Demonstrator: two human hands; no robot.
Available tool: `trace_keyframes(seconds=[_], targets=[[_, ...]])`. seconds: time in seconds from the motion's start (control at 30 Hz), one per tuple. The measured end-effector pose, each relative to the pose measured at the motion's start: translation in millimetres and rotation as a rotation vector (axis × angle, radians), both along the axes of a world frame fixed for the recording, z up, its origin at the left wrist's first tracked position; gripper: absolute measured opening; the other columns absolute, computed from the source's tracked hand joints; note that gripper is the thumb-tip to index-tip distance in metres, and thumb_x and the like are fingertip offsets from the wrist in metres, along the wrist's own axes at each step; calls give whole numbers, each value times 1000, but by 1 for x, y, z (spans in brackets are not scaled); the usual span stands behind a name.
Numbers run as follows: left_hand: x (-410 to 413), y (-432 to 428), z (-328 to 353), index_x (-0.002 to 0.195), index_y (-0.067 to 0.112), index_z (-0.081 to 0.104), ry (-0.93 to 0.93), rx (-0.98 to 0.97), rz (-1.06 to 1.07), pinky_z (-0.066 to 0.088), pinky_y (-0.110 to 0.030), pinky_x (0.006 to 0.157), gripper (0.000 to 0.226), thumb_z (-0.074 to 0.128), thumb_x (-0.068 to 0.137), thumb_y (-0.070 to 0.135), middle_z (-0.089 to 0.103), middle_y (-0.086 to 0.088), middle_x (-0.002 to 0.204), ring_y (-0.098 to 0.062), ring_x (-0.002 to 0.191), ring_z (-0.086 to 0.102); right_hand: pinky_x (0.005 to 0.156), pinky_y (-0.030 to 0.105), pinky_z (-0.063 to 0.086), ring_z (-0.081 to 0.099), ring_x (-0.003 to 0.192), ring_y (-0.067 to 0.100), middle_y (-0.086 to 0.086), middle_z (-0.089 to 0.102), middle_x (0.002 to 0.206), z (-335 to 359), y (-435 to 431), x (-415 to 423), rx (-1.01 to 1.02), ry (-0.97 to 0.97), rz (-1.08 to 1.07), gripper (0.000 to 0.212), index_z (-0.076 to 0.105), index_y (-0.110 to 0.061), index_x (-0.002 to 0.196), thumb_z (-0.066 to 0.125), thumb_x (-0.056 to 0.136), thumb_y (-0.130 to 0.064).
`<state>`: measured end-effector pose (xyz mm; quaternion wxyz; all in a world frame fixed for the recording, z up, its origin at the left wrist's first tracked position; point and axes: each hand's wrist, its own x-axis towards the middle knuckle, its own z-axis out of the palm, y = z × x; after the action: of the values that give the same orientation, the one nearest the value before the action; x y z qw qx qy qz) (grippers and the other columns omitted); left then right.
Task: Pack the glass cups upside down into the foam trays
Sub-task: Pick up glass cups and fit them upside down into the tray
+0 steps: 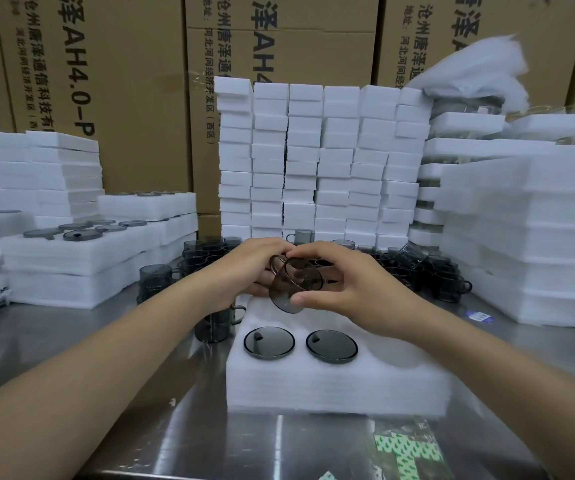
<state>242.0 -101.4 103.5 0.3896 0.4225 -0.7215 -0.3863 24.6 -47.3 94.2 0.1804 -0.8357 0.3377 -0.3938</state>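
Observation:
A smoky grey glass cup with a handle is tilted in the air over the far part of a white foam tray. My left hand grips it from the left near the handle. My right hand pinches it from the right, thumb under its base. Two cups sit upside down in the tray's near holes, the left one and the right one, only their round bases showing. Loose cups crowd the table behind the tray, and one stands just left of it.
Filled foam trays are stacked at the left, more foam stacks at the right, and columns of foam blocks behind. Cardboard boxes form the back wall. The steel table runs to the near edge.

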Motion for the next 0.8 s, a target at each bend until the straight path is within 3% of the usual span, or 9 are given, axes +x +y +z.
trace_keyframes(seconds=[0.1, 0.23, 0.3, 0.4, 0.53, 0.63, 0.73, 0.8], targets=[[-2, 3, 4, 110, 28, 81, 38, 1, -17, 51, -59, 110, 59, 35, 111, 65, 76, -20, 122, -32, 104, 68, 98, 18, 56, 65, 126, -3, -35, 57, 146, -1, 3, 4, 10, 29, 55, 57, 65, -35, 136, 91, 86, -24], [-3, 7, 7, 117, 25, 80, 55, -54, -56, 39, -68, 120, 59, 40, 109, 67, 79, -13, 120, -52, 125, 62, 110, 27, 53, 59, 133, -4, -42, 48, 150, -2, 4, 7, -82, 99, 37, 56, 60, -33, 135, 89, 87, -28], [-4, 6, 4, 118, 20, 79, 49, -87, -50, 46, -61, 116, 51, 47, 110, 59, 80, -13, 119, -48, 122, 66, 106, 20, 52, 63, 127, -2, -31, 61, 140, -2, 4, 7, -98, 98, 14, 56, 61, -30, 134, 90, 86, -29], [-8, 7, 2, 115, 11, 77, -2, -149, -14, 52, -41, 90, 45, 53, 110, 50, 81, -7, 106, -19, 93, 74, 102, 20, 52, 68, 117, 0, -20, 72, 122, 1, 6, 4, -125, 114, -42, 56, 65, -29, 132, 93, 84, -33], [-9, 6, 1, 122, 15, 78, -21, -92, -70, 55, -41, 96, 62, 41, 110, 63, 80, -13, 115, -25, 105, 77, 97, 27, 56, 72, 109, 3, -18, 76, 114, 16, 12, -4, -101, 151, -89, 49, 67, -38, 126, 92, 83, -35], [-12, 6, -1, 116, 21, 79, -48, -47, -117, 51, -33, 85, 63, 30, 113, 62, 78, -15, 111, -14, 91, 73, 93, 34, 59, 73, 100, 8, -10, 77, 107, 38, 17, -19, 57, 196, -66, 33, 70, -34, 115, 88, 88, -29], [-12, 4, -5, 109, 30, 79, -160, -139, -156, 52, -30, 86, 25, 56, 112, 41, 82, 2, 105, -12, 97, 78, 90, 39, 54, 70, 95, 20, 6, 76, 104, 57, 21, -40, 274, 283, -10, 30, 71, -20, 112, 84, 86, -27], [-10, 2, -9, 118, 30, 78, -240, -175, -226, 55, -33, 102, 16, 73, 103, 36, 80, 3, 115, -12, 112, 75, 87, 34, 53, 68, 94, 21, 8, 71, 100, 65, 23, -54, 410, 355, 40, 37, 69, -11, 114, 81, 82, -27]])
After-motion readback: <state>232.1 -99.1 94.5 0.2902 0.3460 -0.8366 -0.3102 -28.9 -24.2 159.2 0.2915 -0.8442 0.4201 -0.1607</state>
